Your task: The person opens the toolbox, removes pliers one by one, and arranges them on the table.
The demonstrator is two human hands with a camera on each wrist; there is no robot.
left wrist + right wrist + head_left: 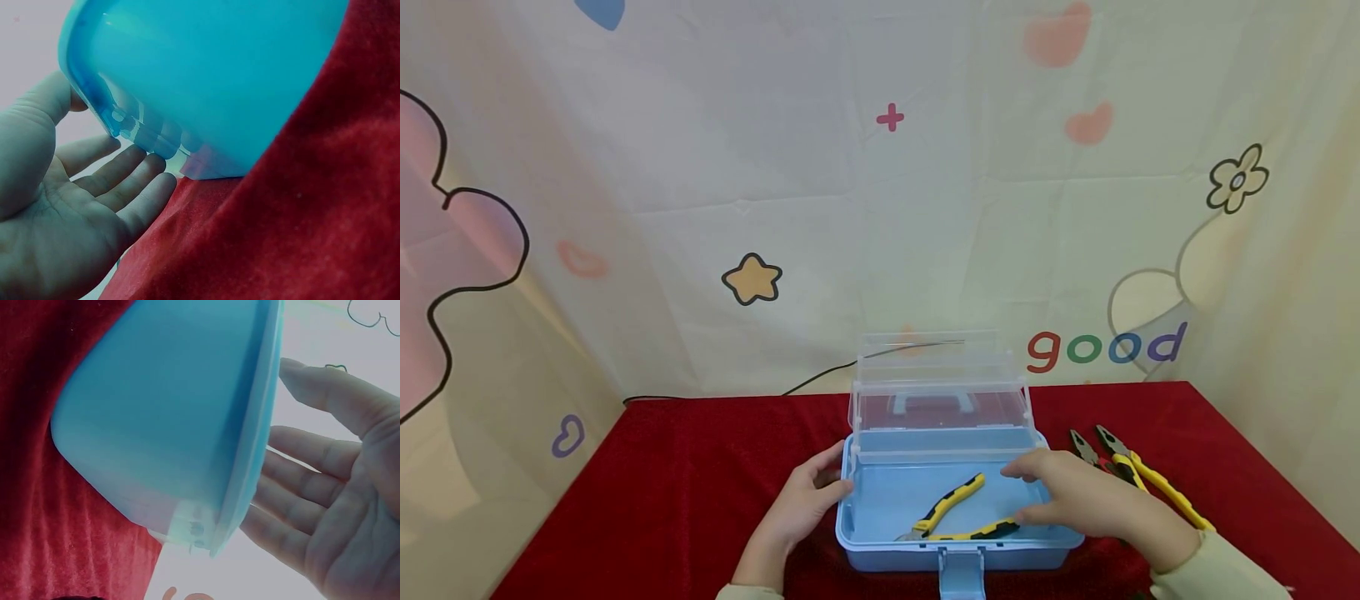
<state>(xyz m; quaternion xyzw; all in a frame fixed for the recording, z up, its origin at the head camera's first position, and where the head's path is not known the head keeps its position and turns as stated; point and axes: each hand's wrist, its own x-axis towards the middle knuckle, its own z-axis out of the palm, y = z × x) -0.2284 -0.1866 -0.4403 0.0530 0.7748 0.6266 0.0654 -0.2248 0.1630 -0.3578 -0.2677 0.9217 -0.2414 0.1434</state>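
Note:
A light blue toolbox point(880, 557) with its clear lid point(943, 408) raised stands in the head view. Inside lie pliers point(951, 504) with yellow and black handles spread apart. My left hand point(797, 504) holds the box's left rim, thumb over the edge and fingers along the outer wall; the left wrist view shows those fingers point(134, 181) near the side. Above the right part of the box is my right hand point(1078, 492), fingers loosely bent, thumb close to one handle's end. In the right wrist view, the right hand point(337, 481) appears beyond the rim, partly hidden by it.
Right of the box, yellow-handled pliers point(1168, 492) lie on the red cloth point(700, 483), beside a second pair of pliers point(1084, 448) partly covered by my right hand. A blue latch point(962, 575) hangs down in front. A printed curtain point(940, 250) stands behind.

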